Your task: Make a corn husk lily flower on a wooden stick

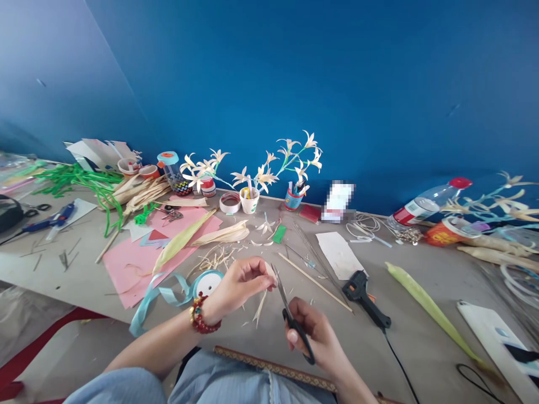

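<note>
While the left hand (248,279) pinches a pale scrap (270,273), the right hand (310,328) grips scissors (283,295) close by. Farther right lies a glue gun (365,299).

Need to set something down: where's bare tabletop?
Free: between the right hand and the black glue gun; also between the gun's cord and the long green husk on the right. Crowded: around the pink paper and blue ribbon, and along the wall, among cups and flowers.

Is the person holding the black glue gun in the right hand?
No, the right hand holds scissors, and the glue gun lies on the table.
</note>
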A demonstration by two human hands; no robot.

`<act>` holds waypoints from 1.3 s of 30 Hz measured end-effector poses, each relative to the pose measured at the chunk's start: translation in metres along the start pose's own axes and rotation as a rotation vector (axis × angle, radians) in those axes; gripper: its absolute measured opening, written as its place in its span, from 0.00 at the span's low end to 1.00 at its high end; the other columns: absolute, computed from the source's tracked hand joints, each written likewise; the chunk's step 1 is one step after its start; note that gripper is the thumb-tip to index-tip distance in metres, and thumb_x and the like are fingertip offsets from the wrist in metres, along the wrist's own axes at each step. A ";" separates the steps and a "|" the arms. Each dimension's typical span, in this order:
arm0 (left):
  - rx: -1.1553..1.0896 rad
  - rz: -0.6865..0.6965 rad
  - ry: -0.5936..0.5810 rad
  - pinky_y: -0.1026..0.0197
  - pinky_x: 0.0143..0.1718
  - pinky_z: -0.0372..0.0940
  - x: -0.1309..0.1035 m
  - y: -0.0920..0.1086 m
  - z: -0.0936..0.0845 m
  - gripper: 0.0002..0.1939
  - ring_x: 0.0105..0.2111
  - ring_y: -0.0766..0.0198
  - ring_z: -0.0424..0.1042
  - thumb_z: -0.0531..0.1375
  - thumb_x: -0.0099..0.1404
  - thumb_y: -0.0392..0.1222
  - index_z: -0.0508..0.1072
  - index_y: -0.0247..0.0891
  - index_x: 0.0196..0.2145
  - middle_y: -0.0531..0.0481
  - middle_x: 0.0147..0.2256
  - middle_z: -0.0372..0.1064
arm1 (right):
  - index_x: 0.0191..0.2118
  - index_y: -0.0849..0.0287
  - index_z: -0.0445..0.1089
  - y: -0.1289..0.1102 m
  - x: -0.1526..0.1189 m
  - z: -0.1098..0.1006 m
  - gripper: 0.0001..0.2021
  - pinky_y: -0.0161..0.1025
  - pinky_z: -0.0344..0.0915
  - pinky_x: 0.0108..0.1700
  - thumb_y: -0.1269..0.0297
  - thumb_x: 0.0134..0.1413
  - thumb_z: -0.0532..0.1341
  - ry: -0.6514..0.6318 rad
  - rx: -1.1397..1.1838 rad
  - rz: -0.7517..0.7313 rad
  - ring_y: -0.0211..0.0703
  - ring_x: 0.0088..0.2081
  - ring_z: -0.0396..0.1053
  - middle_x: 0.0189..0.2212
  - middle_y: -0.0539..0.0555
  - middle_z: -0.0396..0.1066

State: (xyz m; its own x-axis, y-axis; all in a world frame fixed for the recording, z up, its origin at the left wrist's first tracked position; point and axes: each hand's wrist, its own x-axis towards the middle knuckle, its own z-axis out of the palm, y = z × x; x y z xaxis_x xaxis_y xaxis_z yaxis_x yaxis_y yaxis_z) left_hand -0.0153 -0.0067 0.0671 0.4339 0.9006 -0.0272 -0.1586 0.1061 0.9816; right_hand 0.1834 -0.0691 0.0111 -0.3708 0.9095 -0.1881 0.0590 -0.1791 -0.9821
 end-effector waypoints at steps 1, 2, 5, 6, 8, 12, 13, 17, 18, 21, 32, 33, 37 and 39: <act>-0.008 0.002 0.006 0.65 0.34 0.62 0.000 0.000 0.001 0.08 0.28 0.68 0.67 0.62 0.59 0.40 0.71 0.33 0.26 0.51 0.26 0.69 | 0.27 0.56 0.56 0.000 0.000 0.000 0.31 0.32 0.48 0.22 0.31 0.40 0.63 0.009 -0.014 -0.007 0.33 0.20 0.54 0.18 0.44 0.57; -0.016 0.005 0.009 0.65 0.34 0.62 -0.001 0.000 0.002 0.08 0.28 0.67 0.67 0.62 0.59 0.39 0.71 0.33 0.26 0.51 0.26 0.69 | 0.27 0.56 0.56 0.000 0.001 0.001 0.31 0.32 0.48 0.22 0.31 0.41 0.63 0.019 -0.029 -0.014 0.33 0.20 0.55 0.18 0.44 0.57; -0.045 0.011 0.016 0.65 0.35 0.62 -0.002 -0.003 0.002 0.08 0.29 0.67 0.68 0.62 0.60 0.40 0.71 0.33 0.27 0.50 0.26 0.70 | 0.26 0.56 0.57 0.001 0.000 0.003 0.30 0.32 0.49 0.22 0.31 0.41 0.63 0.039 -0.048 -0.016 0.33 0.19 0.55 0.18 0.44 0.57; -0.054 0.010 0.019 0.64 0.35 0.62 -0.003 -0.004 0.002 0.08 0.29 0.67 0.68 0.62 0.61 0.40 0.72 0.33 0.27 0.50 0.26 0.70 | 0.26 0.56 0.57 0.001 0.000 0.003 0.30 0.32 0.49 0.22 0.31 0.41 0.64 0.041 -0.043 -0.012 0.33 0.19 0.55 0.17 0.44 0.57; -0.068 0.005 0.023 0.65 0.35 0.62 -0.003 -0.005 0.002 0.09 0.29 0.67 0.68 0.62 0.61 0.41 0.71 0.34 0.27 0.51 0.26 0.70 | 0.26 0.56 0.57 0.000 -0.001 0.005 0.30 0.31 0.49 0.21 0.32 0.40 0.65 0.040 -0.019 -0.003 0.32 0.18 0.55 0.17 0.43 0.57; -0.072 -0.013 0.023 0.65 0.34 0.62 -0.003 -0.005 0.002 0.10 0.28 0.67 0.67 0.64 0.60 0.43 0.71 0.34 0.26 0.51 0.26 0.69 | 0.25 0.56 0.57 -0.002 -0.002 0.006 0.30 0.31 0.51 0.21 0.33 0.38 0.66 0.048 0.042 0.033 0.32 0.17 0.57 0.17 0.44 0.59; -0.071 -0.016 0.024 0.65 0.34 0.62 -0.003 -0.005 0.002 0.11 0.28 0.67 0.67 0.64 0.60 0.44 0.72 0.34 0.26 0.51 0.26 0.70 | 0.25 0.56 0.57 -0.003 -0.002 0.006 0.30 0.31 0.51 0.21 0.33 0.38 0.66 0.050 0.052 0.042 0.32 0.17 0.57 0.17 0.44 0.59; -0.084 -0.019 0.030 0.64 0.34 0.62 -0.004 -0.004 0.003 0.12 0.28 0.66 0.67 0.65 0.59 0.45 0.71 0.34 0.26 0.51 0.25 0.69 | 0.24 0.55 0.56 -0.002 0.000 0.006 0.31 0.31 0.51 0.20 0.33 0.36 0.67 0.052 0.070 0.055 0.32 0.16 0.57 0.15 0.43 0.59; -0.093 -0.019 0.032 0.64 0.34 0.62 -0.004 -0.004 0.003 0.12 0.28 0.66 0.67 0.65 0.59 0.45 0.71 0.34 0.26 0.51 0.25 0.69 | 0.23 0.55 0.56 -0.001 0.000 0.006 0.30 0.31 0.51 0.19 0.33 0.36 0.67 0.050 0.080 0.055 0.32 0.15 0.57 0.14 0.43 0.59; -0.136 -0.026 0.045 0.64 0.35 0.62 -0.005 -0.006 0.004 0.12 0.29 0.66 0.68 0.65 0.59 0.45 0.71 0.34 0.26 0.51 0.26 0.69 | 0.24 0.55 0.56 0.000 0.001 0.006 0.28 0.31 0.54 0.20 0.37 0.40 0.68 0.097 0.134 0.016 0.32 0.16 0.56 0.15 0.43 0.59; -0.179 -0.032 0.129 0.65 0.32 0.59 -0.008 -0.020 0.020 0.13 0.28 0.68 0.63 0.68 0.58 0.45 0.71 0.35 0.25 0.52 0.26 0.67 | 0.38 0.54 0.60 -0.024 0.024 0.020 0.20 0.30 0.57 0.21 0.57 0.45 0.71 0.414 0.316 -0.223 0.33 0.22 0.60 0.32 0.50 0.70; -0.185 -0.032 0.121 0.65 0.32 0.59 -0.009 -0.021 0.020 0.13 0.28 0.67 0.64 0.67 0.58 0.46 0.71 0.35 0.25 0.52 0.26 0.67 | 0.38 0.54 0.60 -0.025 0.026 0.021 0.20 0.30 0.57 0.21 0.57 0.45 0.71 0.411 0.315 -0.222 0.33 0.22 0.60 0.31 0.49 0.69; -0.186 -0.018 0.067 0.63 0.35 0.60 -0.012 -0.020 0.009 0.14 0.30 0.65 0.65 0.62 0.62 0.50 0.73 0.35 0.29 0.50 0.29 0.68 | 0.37 0.53 0.61 -0.029 0.028 0.017 0.20 0.32 0.60 0.23 0.58 0.44 0.72 0.342 0.266 -0.216 0.37 0.25 0.64 0.29 0.49 0.68; -0.109 -0.020 0.048 0.63 0.35 0.60 -0.010 -0.013 -0.001 0.14 0.31 0.65 0.65 0.60 0.64 0.51 0.74 0.35 0.32 0.49 0.30 0.68 | 0.36 0.53 0.62 -0.031 0.027 0.012 0.20 0.34 0.63 0.26 0.58 0.43 0.73 0.290 0.242 -0.215 0.39 0.27 0.65 0.29 0.50 0.68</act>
State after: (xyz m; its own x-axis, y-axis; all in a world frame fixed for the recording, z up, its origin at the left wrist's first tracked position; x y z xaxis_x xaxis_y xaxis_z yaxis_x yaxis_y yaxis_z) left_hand -0.0188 -0.0167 0.0541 0.3954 0.9167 -0.0580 -0.2473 0.1670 0.9544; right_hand 0.1603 -0.0430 0.0366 -0.0729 0.9973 -0.0089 -0.2234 -0.0251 -0.9744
